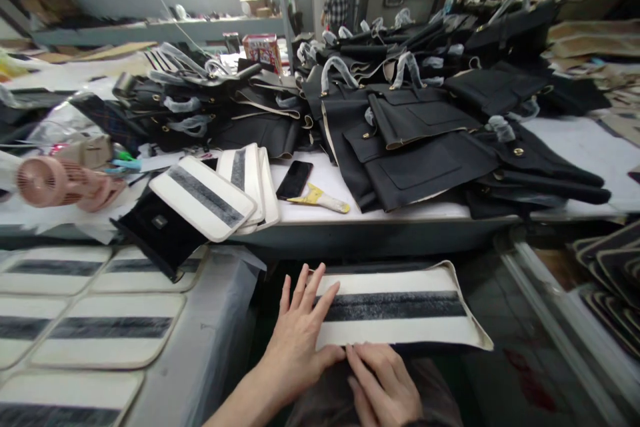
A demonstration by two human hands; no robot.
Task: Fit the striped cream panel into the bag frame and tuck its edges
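In front of me lies a white panel with a dark grey stripe along its middle; its right end has a raised, folded edge. My left hand lies spread over the panel's left end, thumb at the near edge. At that same edge, close to the left thumb, my right hand has its fingers drawn together, pinching the rim. Dark material shows beneath the panel. What exactly sits between the right fingertips is hidden.
Striped panels lie on the surface at left. On the table are more panels, a black pouch, a phone, a yellow-handled tool, a pink fan and black bags. Dark pieces are stacked at right.
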